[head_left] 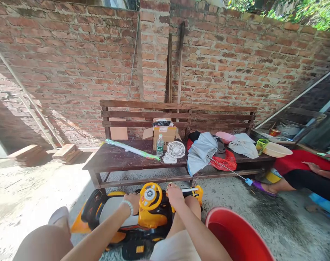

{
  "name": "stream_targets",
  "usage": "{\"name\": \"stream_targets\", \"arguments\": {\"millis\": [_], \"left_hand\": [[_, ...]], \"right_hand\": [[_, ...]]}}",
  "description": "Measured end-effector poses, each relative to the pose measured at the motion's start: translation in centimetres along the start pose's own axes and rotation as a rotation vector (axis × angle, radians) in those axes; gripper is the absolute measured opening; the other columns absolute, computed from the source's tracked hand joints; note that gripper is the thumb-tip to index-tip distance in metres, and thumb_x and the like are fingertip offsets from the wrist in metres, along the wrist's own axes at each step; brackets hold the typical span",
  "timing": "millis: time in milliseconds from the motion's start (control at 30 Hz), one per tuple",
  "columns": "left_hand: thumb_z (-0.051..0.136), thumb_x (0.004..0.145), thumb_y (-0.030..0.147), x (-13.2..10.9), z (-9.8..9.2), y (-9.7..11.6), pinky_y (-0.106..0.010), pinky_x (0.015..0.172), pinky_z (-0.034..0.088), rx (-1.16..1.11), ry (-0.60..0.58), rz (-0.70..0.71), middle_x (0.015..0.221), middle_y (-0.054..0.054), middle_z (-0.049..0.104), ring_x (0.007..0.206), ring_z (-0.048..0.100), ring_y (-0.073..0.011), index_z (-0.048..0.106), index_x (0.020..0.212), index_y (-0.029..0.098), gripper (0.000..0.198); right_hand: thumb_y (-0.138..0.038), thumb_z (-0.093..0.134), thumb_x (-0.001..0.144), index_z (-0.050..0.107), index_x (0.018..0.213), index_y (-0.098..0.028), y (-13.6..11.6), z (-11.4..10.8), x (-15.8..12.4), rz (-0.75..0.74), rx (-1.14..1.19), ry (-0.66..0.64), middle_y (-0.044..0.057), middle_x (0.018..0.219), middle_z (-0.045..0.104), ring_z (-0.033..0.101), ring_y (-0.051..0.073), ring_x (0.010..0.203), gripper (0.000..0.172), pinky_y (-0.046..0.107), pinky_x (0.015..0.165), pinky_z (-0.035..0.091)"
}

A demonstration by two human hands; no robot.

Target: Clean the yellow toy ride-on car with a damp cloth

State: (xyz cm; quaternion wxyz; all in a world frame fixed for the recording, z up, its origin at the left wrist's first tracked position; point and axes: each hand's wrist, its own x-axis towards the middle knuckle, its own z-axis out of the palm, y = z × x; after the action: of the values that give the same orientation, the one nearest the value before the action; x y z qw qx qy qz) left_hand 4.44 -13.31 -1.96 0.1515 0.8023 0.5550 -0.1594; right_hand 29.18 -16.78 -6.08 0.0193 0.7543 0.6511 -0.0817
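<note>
A yellow, black and white ride-on toy [154, 220] stands on the ground between my legs. My left hand [132, 203], with a pale bead bracelet at the wrist, is closed on the toy at the left side of its yellow steering wheel [150, 196]; its fingertips are partly hidden. Right of the wheel, my right hand [175, 195] is curled shut beside the toy's white and yellow bar [190, 190]. A small patterned, brownish bit shows at its fingers, too small to name.
A red tub [239, 235] stands close on my right. Beyond the toy is a wooden bench [121, 163] bearing a cardboard box [165, 136], a water bottle [159, 145], a white fan [176, 149] and a half-folded umbrella [201, 152]. Another person's leg [281, 185] reaches in from the right.
</note>
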Motion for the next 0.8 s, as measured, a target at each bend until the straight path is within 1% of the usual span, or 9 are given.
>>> {"name": "stream_targets", "arguments": {"millis": [67,100,133,200,267,367,467,600,800], "left_hand": [[0.067,0.088,0.034,1.1,1.6,2.2,-0.054,0.123,0.044,0.001,-0.010,0.075,0.159,-0.020,0.060,0.146,0.057,-0.0376,0.047,0.164,0.018,0.081],[0.060,0.090,0.036,1.5,2.6,3.0,-0.055,0.124,0.042,-0.007,-0.001,0.110,0.166,-0.021,0.052,0.152,0.052,-0.0380,0.037,0.170,0.017,0.086],[0.056,0.091,0.039,1.9,3.5,3.5,-0.056,0.127,0.038,-0.019,-0.033,0.132,0.174,-0.021,0.040,0.159,0.042,-0.0382,0.028,0.174,0.015,0.091],[0.054,0.090,0.044,2.6,5.2,3.8,-0.057,0.131,0.030,-0.054,-0.066,0.102,0.181,-0.022,0.023,0.166,0.027,-0.0401,0.016,0.176,0.012,0.099],[0.054,0.089,0.045,3.0,6.7,3.4,-0.057,0.134,0.024,-0.110,-0.084,0.083,0.183,-0.021,0.012,0.169,0.017,-0.0401,0.010,0.176,0.011,0.103],[0.053,0.088,0.046,3.1,8.1,2.5,-0.053,0.137,0.014,-0.190,-0.101,0.089,0.184,-0.019,0.009,0.171,0.009,-0.0370,0.010,0.176,0.009,0.104],[0.053,0.086,0.048,2.4,8.8,2.0,-0.047,0.139,0.009,-0.227,-0.137,0.114,0.184,-0.017,0.011,0.171,0.009,-0.0351,0.021,0.174,0.008,0.102],[0.052,0.085,0.046,0.9,9.4,2.1,-0.045,0.139,0.010,-0.242,-0.158,0.129,0.183,-0.015,0.019,0.171,0.013,-0.0325,0.028,0.173,0.008,0.099],[0.051,0.086,0.039,-0.7,10.4,2.7,-0.042,0.138,0.018,-0.283,-0.128,0.146,0.182,-0.017,0.024,0.170,0.020,-0.0300,0.034,0.170,0.006,0.092]], "right_hand": [[-0.002,0.041,0.101,0.071,0.138,-0.009,-0.3,0.1,-0.1,0.052,-0.017,-0.029,0.022,0.140,0.068,0.069,0.029,0.126,0.047,0.036,0.101,0.056],[-0.001,0.040,0.101,0.070,0.139,-0.010,-0.4,0.2,-0.1,0.072,-0.023,-0.035,0.022,0.141,0.067,0.069,0.029,0.126,0.049,0.036,0.100,0.057],[-0.001,0.041,0.100,0.070,0.140,-0.011,-0.5,0.3,-0.1,0.084,-0.026,-0.031,0.021,0.142,0.067,0.069,0.029,0.126,0.050,0.036,0.098,0.058],[-0.001,0.044,0.098,0.070,0.140,-0.012,-0.7,0.6,-0.2,0.091,-0.027,-0.012,0.021,0.144,0.066,0.068,0.030,0.126,0.050,0.036,0.096,0.059],[-0.001,0.045,0.098,0.070,0.140,-0.013,-0.6,0.8,-0.3,0.085,-0.028,0.000,0.021,0.145,0.065,0.067,0.030,0.127,0.051,0.036,0.096,0.058],[-0.001,0.042,0.097,0.069,0.142,-0.013,-0.3,0.9,-0.4,0.080,-0.031,-0.013,0.021,0.151,0.062,0.067,0.030,0.127,0.053,0.037,0.097,0.057],[-0.003,0.042,0.097,0.067,0.144,-0.015,-0.1,1.0,-0.5,0.085,-0.018,-0.023,0.020,0.157,0.058,0.064,0.031,0.130,0.055,0.039,0.098,0.057],[-0.004,0.043,0.097,0.065,0.147,-0.016,0.0,1.3,-0.5,0.080,-0.003,-0.026,0.020,0.161,0.055,0.062,0.031,0.131,0.055,0.040,0.099,0.056],[-0.003,0.041,0.096,0.066,0.145,-0.014,-0.3,1.1,-0.5,0.077,-0.016,-0.023,0.017,0.165,0.052,0.062,0.031,0.129,0.057,0.040,0.098,0.058]]}}
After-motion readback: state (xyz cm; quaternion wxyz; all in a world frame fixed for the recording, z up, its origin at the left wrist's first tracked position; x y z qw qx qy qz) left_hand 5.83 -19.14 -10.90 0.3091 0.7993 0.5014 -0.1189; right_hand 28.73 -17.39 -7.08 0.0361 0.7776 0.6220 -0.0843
